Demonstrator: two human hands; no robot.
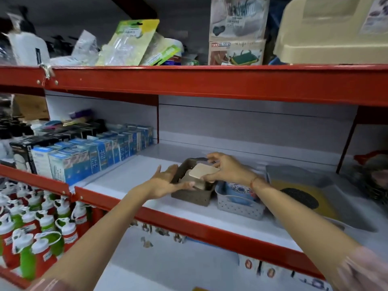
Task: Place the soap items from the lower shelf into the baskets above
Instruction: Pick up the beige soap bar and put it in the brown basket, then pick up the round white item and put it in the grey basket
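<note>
A brown perforated basket (190, 197) stands on the white middle shelf (117, 181). A cream soap item (203, 172) sits at the top of it, tilted, over another beige piece inside. My right hand (225, 168) grips the cream item's right edge from above. My left hand (168, 181) lies palm-up against the basket's left rim, fingers spread, holding nothing. To the right a grey basket (239, 206) holds blue patterned items (239, 189).
Blue and black boxes (88, 152) fill the shelf's left part. A grey tray (310, 181) with a yellow mat and dark round pad lies to the right. Red and green bottles (35, 223) stand lower left. Small soap items (147, 242) lie on the lower shelf. Red shelf edges run across.
</note>
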